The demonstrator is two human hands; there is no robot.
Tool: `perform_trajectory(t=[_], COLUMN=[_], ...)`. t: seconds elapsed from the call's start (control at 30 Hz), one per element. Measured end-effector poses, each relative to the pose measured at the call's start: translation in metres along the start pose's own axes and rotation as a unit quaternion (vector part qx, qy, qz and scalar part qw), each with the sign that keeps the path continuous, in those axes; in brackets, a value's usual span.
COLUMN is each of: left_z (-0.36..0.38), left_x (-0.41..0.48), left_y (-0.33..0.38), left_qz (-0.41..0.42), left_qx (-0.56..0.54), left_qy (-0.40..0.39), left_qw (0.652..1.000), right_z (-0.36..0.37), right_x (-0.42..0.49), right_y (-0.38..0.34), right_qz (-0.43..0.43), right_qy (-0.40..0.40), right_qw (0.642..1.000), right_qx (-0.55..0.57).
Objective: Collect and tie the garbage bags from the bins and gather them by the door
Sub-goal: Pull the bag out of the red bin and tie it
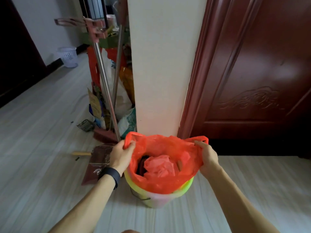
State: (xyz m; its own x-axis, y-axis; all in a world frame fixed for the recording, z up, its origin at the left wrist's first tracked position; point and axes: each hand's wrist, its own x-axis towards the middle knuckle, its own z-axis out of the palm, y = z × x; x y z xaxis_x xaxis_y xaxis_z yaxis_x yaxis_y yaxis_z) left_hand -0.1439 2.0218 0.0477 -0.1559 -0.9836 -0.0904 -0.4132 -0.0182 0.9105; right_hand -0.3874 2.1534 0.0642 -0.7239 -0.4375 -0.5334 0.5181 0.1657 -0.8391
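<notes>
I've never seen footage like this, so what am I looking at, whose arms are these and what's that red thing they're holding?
No machine here: this single picture comes from a camera worn on a person's head, looking down at their own bare arms. The left hand and the right hand each grip a handle of an orange-red plastic garbage bag that sits in a yellow-green plastic bin on the pale floor, near a dark red wooden door. Crumpled red plastic lies inside.
</notes>
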Motion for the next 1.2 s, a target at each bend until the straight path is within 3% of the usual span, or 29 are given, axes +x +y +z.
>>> perform_trajectory(t=[0.1, 0.23, 0.33, 0.4, 0.5, 0.6, 0.7, 0.8, 0.9, 0.97, 1.03, 1.1, 1.2], left_z=[-0.002, -0.005, -0.005, -0.003, 0.001, 0.003, 0.004, 0.001, -0.004, -0.007, -0.007, -0.003, 0.006], left_x=[-0.007, -0.008, -0.008, -0.006, -0.007, -0.018, -0.027, -0.026, -0.021, -0.019, -0.017, -0.018, -0.028], left_y=[0.028, 0.061, 0.076, 0.076, 0.070, 0.066, 0.060, 0.048, 0.025, 0.003, -0.024, -0.056, -0.087], left_qz=[0.098, 0.156, 0.174, 0.169, 0.134, 0.132, 0.138, 0.113, 0.075, 0.047, 0.043, 0.023, 0.027], left_qx=[0.092, 0.125, 0.157, 0.160, 0.138, 0.108, 0.080, 0.064, 0.081, 0.135, 0.261, 0.368, 0.427], left_qy=[-0.067, -0.147, -0.183, -0.176, -0.175, -0.203, -0.251, -0.258, -0.209, -0.168, -0.165, -0.192, -0.230], left_qw=[0.989, 0.969, 0.955, 0.956, 0.966, 0.964, 0.955, 0.957, 0.972, 0.975, 0.950, 0.910, 0.874], right_z=[0.014, 0.034, 0.053, 0.057, 0.055, 0.053, 0.052, 0.051, 0.051, 0.051, 0.050, 0.050, 0.050], right_x=[-0.012, -0.033, -0.053, -0.061, -0.069, -0.082, -0.090, -0.085, -0.076, -0.072, -0.066, -0.063, -0.065], right_y=[-0.018, -0.047, -0.067, -0.064, -0.044, -0.028, -0.020, -0.015, -0.011, -0.011, -0.011, -0.014, -0.025], right_qz=[-0.117, -0.204, -0.124, -0.084, -0.108, -0.069, -0.075, -0.102, -0.088, -0.082, -0.097, -0.123, -0.176], right_qy=[0.011, -0.027, -0.139, -0.191, -0.210, -0.233, -0.276, -0.258, -0.227, -0.204, -0.189, -0.183, -0.171], right_qw=[0.986, 0.965, 0.978, 0.970, 0.942, 0.948, 0.930, 0.922, 0.929, 0.934, 0.926, 0.900, 0.783], right_qx=[-0.121, -0.161, -0.094, -0.125, -0.239, -0.208, -0.232, -0.269, -0.281, -0.282, -0.313, -0.375, -0.571])
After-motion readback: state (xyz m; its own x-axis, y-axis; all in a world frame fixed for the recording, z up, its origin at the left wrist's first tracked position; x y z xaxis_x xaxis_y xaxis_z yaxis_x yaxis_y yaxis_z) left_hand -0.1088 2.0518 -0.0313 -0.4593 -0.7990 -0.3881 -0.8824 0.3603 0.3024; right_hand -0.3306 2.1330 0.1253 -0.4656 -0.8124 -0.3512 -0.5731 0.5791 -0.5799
